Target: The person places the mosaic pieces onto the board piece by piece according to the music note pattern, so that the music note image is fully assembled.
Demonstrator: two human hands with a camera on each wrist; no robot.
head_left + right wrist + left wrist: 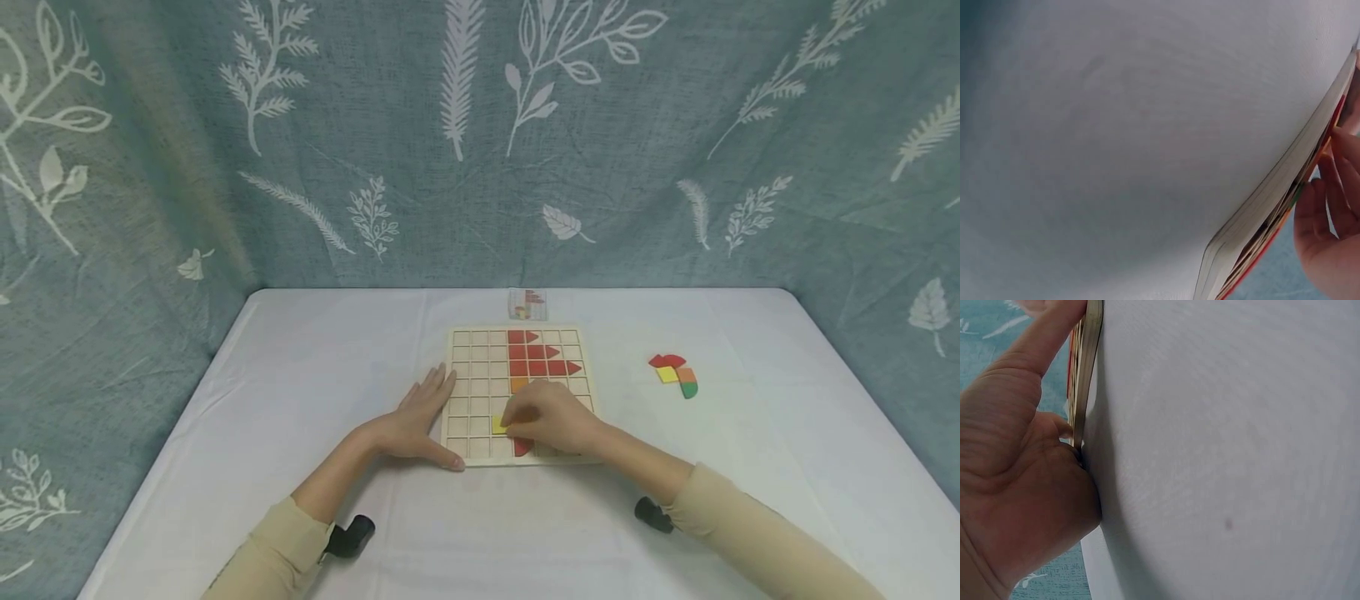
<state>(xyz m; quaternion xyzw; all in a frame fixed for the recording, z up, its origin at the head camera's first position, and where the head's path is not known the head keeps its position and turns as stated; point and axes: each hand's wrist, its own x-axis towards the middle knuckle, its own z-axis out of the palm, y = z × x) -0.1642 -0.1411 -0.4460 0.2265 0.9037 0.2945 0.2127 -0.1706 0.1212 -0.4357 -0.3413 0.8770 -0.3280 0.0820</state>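
Board, pale wooden (pixel 480 387): was touched at nine o'clock by left hand (pixel 414 427), splayed.
Tile, yellow square (pixel 498 425): board's seven o'clock, touched by right hand (pixel 553 417), grip indiscernible.

Room divides board (pixel 480 387) from pieces (pixel 667 375) beyond obstructing forearm (pixel 645 458).

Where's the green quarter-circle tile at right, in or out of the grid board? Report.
Out: the green quarter-circle tile lies on the white tablecloth, right of the grid board, beside an orange tile.
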